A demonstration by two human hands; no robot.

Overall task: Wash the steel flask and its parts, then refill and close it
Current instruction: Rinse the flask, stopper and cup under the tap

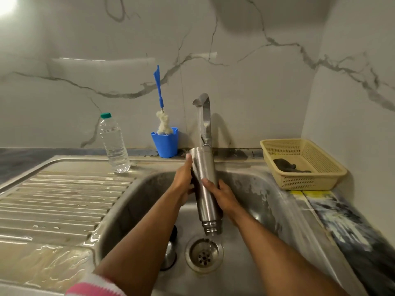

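Steel flask (pixel 206 189) at frame centre, upended over the sink (pixel 252 184), mouth just above the drain (pixel 204 254), under the running tap (pixel 203 107). Left hand (pixel 183 182) and right hand (pixel 222 195) each with grip wrapped round the body. Best rotated slowly under the stream, held firmly since wet steel likely slips. Cap (pixel 170 251) lower centre, still to wash.

A steel part (pixel 170 253) in the sink (pixel 256 189) is half hidden behind the left forearm (pixel 149 221).
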